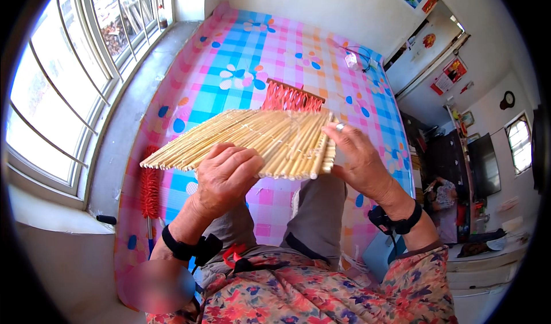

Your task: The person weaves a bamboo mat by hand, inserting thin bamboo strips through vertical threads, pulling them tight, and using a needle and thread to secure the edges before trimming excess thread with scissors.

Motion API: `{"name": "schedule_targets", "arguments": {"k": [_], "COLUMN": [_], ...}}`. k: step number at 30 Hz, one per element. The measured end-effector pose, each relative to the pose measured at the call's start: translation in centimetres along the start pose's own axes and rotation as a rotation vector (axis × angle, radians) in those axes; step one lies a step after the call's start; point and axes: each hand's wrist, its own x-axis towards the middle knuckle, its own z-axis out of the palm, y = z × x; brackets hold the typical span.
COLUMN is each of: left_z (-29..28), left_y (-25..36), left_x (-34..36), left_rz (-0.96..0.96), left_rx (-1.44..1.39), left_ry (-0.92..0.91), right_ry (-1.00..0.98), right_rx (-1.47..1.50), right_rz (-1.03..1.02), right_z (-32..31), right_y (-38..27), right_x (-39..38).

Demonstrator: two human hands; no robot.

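Observation:
A mat of pale straw-coloured stalks [247,134], laid side by side and stitched together with thread, is held up above my lap. It is tilted, and its left end tapers to a point. My left hand [227,172] is closed round its near edge, knuckles up. At the right end my right hand [361,157] pinches the outermost stalks, fingers on top and thumb below. A ring shows on one of its fingers. Just behind the mat lies a red lattice-like piece [293,97] with a brown bar along its far edge; the mat covers its near part.
I sit on a checked, flower-patterned sheet [241,77]. A red fluffy duster [150,183] lies on the left, beside the window sill [129,111]. A small clear object [351,60] with a dark cable is at the far right. Another person [445,198] is off to the right.

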Motion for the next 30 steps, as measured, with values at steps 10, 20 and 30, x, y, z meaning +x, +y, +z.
{"name": "schedule_targets", "arguments": {"k": [10,20,30], "left_z": [-6.0,3.2,10.5], "left_y": [8.2,12.9,8.8], "left_x": [10.3,11.7,9.0], "left_rz": [0.294,0.356,0.338], "left_rx": [-0.035,-0.266,-0.536], "left_ry": [-0.162,-0.450,-0.617], "right_ry": [0.289,0.499,0.288], "right_rx": [0.442,0.978,1.031], "right_rz": [0.178,0.591,0.723], "right_z": [-3.9,0.5,5.6], "right_y": [-6.4,-9.6,-8.4], "right_x": [-9.2,-20.4,-19.7]}}
